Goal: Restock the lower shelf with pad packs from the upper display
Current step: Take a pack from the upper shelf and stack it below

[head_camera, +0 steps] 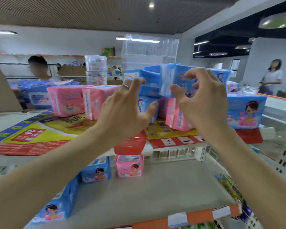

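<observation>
Nearest: lower shelf (pixel 155 192), pale grey deck, orange price strip along its front edge. On it three pad packs: a blue pack (pixel 56 202) lying at front left, a small blue pack (pixel 96 171) upright further back, a small pink pack (pixel 130 167) upright just beside it on the right. Rest of that deck bare grey.

Both forearms reach up over the lower shelf to the upper display (pixel 40 138), whose top is covered with red, yellow and blue printed sheets.

Left hand (pixel 127 109): fingers spread and nearly straight, ring on one finger, fingertips at the blue packs; holds nothing that I can see. Right hand (pixel 203 100): fingers curved like a claw in front of the top blue pack (pixel 173 76), thumb out; contact with the pack cannot be told, no closed grip visible.

Upper display stock: two pink packs (pixel 68 100) at left, stacked blue packs in the middle, a pink pack (pixel 177 119) under the right hand, a large blue pack (pixel 246 109) at right.

Far: a clear plastic jar (pixel 96 70), clear acrylic box (pixel 149 50), two people in the background, blurred.
</observation>
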The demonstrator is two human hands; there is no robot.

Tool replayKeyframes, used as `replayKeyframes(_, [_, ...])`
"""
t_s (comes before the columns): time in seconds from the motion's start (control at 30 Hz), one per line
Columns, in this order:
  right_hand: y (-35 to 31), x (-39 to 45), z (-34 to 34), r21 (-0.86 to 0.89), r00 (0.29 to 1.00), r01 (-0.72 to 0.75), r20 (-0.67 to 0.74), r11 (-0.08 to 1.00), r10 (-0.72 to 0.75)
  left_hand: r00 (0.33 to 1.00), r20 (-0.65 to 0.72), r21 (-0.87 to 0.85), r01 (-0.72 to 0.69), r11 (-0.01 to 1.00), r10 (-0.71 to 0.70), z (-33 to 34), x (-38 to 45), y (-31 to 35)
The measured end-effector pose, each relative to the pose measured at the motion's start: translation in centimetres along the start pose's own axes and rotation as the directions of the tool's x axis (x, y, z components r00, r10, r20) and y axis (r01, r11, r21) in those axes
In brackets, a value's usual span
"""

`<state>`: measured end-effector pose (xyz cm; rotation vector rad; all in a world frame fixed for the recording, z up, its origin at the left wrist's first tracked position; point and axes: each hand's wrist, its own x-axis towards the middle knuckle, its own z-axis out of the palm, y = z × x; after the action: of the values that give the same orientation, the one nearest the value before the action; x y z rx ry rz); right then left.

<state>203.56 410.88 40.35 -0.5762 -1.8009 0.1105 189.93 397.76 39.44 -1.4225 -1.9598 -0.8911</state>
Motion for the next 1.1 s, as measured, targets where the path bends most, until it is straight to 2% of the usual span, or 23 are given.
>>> replayKeyframes(0.13, [2.4, 0.2, -0.7, -0.084, 0.997, -0.068, 0.032, 0.994, 0.071, 0.994, 0.024, -0.254, 0.105, 0.961, -0.102, 2.4, 4.8, 2.9])
replayKeyframes(0.27, [4.8, -0.1, -1.3, -0.121, 0.985, -0.137, 0.087, 0.983, 0.148, 0.972, 0.134, -0.349, 0.230, 0.909, -0.194, 4.2, 7.8, 4.1])
replayKeyframes(0.33, [6.0, 0.7, -0.9, -0.082, 0.970, -0.185, 0.146, 0.979, 0.195, 0.959, 0.148, -0.378, 0.281, 0.882, -0.241, 5.0, 8.3, 4.0])
replayKeyframes(0.43, [6.8, 2.1, -0.4, 0.107, 0.913, -0.325, 0.293, 0.940, 0.283, 0.956, 0.108, -0.404, 0.294, 0.866, -0.274, 5.5, 8.1, 4.5])
replayKeyframes(0.53, [6.6, 1.9, -0.4, 0.267, 0.933, -0.299, 0.284, 0.916, 0.221, 0.964, 0.015, -0.424, 0.248, 0.871, -0.267, 4.8, 7.2, 5.8])
replayKeyframes(0.67, [5.5, -0.7, -2.2, 0.425, 0.982, -0.183, 0.121, 0.887, 0.144, 0.962, -0.097, -0.435, 0.189, 0.880, -0.255, 2.1, 4.5, 7.1])
replayKeyframes(0.8, [4.5, -4.8, -5.4, 0.522, 0.998, -0.059, 0.031, 0.851, 0.050, 0.958, -0.142, -0.558, 0.131, 0.820, -0.250, -0.3, -1.2, 7.7])
replayKeyframes(0.93, [4.8, -9.2, -6.8, 0.572, 0.996, 0.002, 0.071, 0.820, -0.052, 0.939, -0.123, -0.641, 0.173, 0.748, -0.322, -0.3, -7.4, 7.6])
replayKeyframes(1.1, [5.8, -14.8, -6.5, 0.646, 0.976, -0.125, 0.217, 0.753, -0.024, 0.907, -0.037, -0.685, 0.283, 0.672, -0.419, 0.8, -14.3, 7.3])
